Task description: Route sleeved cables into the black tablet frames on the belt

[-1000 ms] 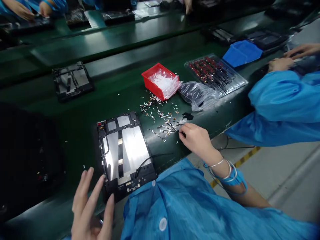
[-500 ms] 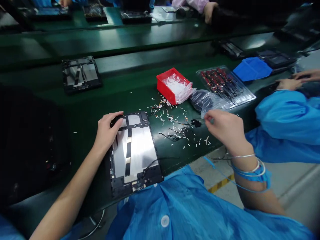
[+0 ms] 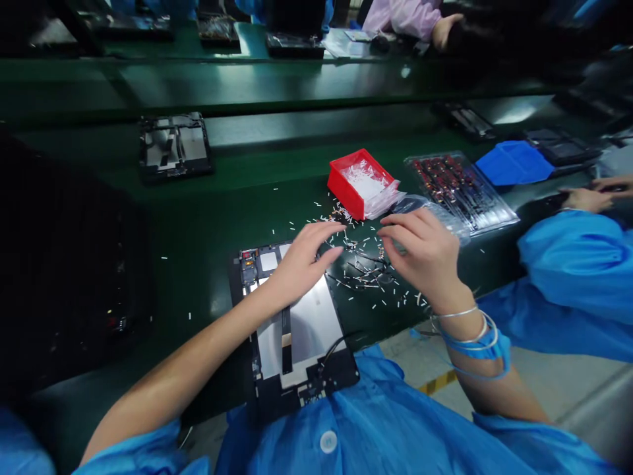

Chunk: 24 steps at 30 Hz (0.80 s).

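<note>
An opened tablet, with silver plates and black edges, lies in front of me at the bench edge. My left hand hovers over its upper right part, thumb and fingers apart, with nothing visible between them. To the right, my right hand is above the bench with loosely curved, parted fingers, and I see nothing held in it. Thin black wires lie between and below the hands among scattered small white tubes. A black cable curls over the tablet's lower right corner.
Behind the hands stands a red bin of white tubes, beside a clear plastic bag. A clear tray of red-and-black parts and a blue bin are at right. Another opened tablet lies back left. A co-worker's blue sleeve is close at right.
My left hand has left the tablet's upper left corner and moved right. My right hand has opened from a pinch and shifted left and inward, closer to the left. The view has shifted slightly.
</note>
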{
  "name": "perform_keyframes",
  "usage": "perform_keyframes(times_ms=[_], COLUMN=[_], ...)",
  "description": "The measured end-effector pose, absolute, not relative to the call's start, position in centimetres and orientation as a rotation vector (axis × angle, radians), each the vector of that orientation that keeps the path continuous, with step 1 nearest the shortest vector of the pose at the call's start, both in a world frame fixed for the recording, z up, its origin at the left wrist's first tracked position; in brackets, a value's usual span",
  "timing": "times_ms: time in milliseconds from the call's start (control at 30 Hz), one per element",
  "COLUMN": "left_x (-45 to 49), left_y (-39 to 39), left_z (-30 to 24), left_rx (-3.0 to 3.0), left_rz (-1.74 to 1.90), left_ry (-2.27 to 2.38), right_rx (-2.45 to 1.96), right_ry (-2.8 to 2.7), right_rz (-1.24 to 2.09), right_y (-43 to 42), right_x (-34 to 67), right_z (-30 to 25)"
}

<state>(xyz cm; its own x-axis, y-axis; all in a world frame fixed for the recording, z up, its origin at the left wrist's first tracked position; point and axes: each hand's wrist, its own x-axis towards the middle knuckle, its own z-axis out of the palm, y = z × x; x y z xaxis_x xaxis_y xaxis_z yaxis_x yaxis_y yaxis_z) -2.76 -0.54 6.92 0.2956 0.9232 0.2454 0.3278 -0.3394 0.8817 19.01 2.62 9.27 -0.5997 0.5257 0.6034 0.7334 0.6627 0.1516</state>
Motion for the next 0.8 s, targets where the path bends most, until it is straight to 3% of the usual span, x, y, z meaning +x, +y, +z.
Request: perform_keyframes(times_ms=[167, 267, 467, 800], left_x=[-0.5, -0.7, -1.9, -3.4], left_y=[0.8, 0.3, -0.4, -0.2], left_z=[6.9, 6.7, 6.9, 8.1], left_rx=[1.314, 1.175, 1.301, 1.252], left_rz=[0.807, 0.856, 1.032, 0.911], left_ry=[0.829, 0.860, 0.984, 1.143], right_rx=[-0.957, -0.990, -0.914, -0.825], right_ry=[-2.286, -2.255, -2.270, -2.386], right_rz=[-0.355, -0.286, -0.164, -0.109], right_y=[1.6, 1.2, 1.1, 3.1], right_x=[17.6, 16.4, 14.0, 12.4], right_z=[9.5, 9.2, 9.2, 10.4])
